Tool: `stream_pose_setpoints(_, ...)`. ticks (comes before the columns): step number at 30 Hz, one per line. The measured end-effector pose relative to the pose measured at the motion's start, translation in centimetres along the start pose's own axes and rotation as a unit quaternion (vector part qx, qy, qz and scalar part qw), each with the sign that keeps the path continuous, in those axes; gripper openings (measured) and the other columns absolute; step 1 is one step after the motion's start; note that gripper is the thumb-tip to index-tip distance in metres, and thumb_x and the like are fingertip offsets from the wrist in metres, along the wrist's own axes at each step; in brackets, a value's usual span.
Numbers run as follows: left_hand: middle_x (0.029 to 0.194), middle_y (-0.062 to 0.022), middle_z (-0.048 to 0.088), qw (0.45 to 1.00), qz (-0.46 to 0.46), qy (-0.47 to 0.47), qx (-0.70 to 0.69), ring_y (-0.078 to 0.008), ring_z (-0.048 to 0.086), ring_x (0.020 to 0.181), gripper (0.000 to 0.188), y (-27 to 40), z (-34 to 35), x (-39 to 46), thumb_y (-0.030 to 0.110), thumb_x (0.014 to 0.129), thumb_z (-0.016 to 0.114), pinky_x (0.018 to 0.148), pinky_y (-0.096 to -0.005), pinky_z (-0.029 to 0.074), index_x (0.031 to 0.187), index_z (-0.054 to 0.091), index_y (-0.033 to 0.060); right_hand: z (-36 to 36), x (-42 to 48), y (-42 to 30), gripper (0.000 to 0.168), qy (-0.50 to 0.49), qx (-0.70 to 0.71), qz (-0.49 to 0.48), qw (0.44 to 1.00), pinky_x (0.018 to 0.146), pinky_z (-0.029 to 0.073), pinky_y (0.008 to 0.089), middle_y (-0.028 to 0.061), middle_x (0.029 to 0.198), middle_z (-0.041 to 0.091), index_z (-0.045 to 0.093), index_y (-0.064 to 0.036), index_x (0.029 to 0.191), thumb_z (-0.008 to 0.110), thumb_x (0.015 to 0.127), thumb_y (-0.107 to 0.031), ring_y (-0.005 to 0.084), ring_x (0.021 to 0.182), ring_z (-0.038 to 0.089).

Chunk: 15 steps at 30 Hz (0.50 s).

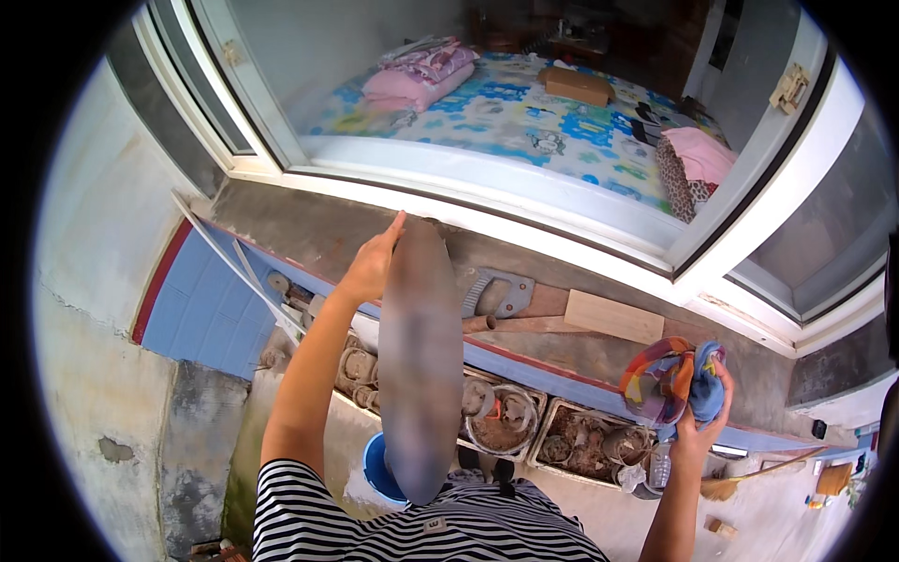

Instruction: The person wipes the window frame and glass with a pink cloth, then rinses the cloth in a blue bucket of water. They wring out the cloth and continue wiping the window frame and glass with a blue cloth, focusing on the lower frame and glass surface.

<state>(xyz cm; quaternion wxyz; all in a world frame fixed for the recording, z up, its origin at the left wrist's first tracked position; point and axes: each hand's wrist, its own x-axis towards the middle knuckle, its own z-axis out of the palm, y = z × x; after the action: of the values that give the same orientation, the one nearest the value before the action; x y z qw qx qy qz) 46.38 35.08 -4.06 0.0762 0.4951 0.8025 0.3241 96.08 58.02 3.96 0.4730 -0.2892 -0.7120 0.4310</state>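
Observation:
My left hand [369,263] grips the left edge of a large, smooth greyish disc or panel [421,358], with the index finger stretched up along it. Seen at a slant, the panel looks like a long narrow oval, and its blurred surface may be reflective. It stands upright before me, its lower end near my striped shirt. Off to the right, my right hand [709,418] clutches a bunched multicoloured cloth [660,383], partly blue and partly orange checked. The cloth is apart from the panel. My left thumb is hidden.
A concrete window ledge [281,225] bears a handsaw [499,293] and a wooden board [614,316]. Beyond the white window frame [477,218] is a bed [520,133]. Below stand planter boxes [537,449] with soil and pots, a blue bucket [376,467] and a broom [723,487].

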Motion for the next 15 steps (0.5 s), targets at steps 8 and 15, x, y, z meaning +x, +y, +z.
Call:
stream_pose_setpoints(8, 0.131, -0.0151, 0.061, 0.993, -0.041, 0.062, 0.090, -0.0343, 0.055, 0.123, 0.111, 6.6, -1.1, 0.9, 0.045, 0.061, 0.087, 0.104, -0.0475, 0.040, 0.153, 0.035, 0.0070, 0.8, -0.1, -1.1, 0.059, 0.018, 0.087, 0.074, 0.993, 0.105, 0.044, 0.0333, 0.0100, 0.128, 0.058, 0.049, -0.005, 0.137, 0.065, 0.081, 0.006, 0.0204, 0.116, 0.060)
stream_pose_setpoints(15, 0.125, -0.0148, 0.063, 0.975, -0.058, 0.070, 0.201, -0.0326, 0.058, 0.118, 0.091, 7.1, 0.3, 3.0, 0.044, 0.068, 0.079, 0.098, -0.0476, 0.045, 0.143, 0.045, 0.0056, 1.2, -0.2, -1.0, 0.060, 0.037, 0.117, 0.088, 0.989, 0.101, 0.048, 0.0339, 0.0111, 0.129, 0.059, 0.047, -0.006, 0.139, 0.070, 0.083, -0.003, 0.0213, 0.115, 0.060)
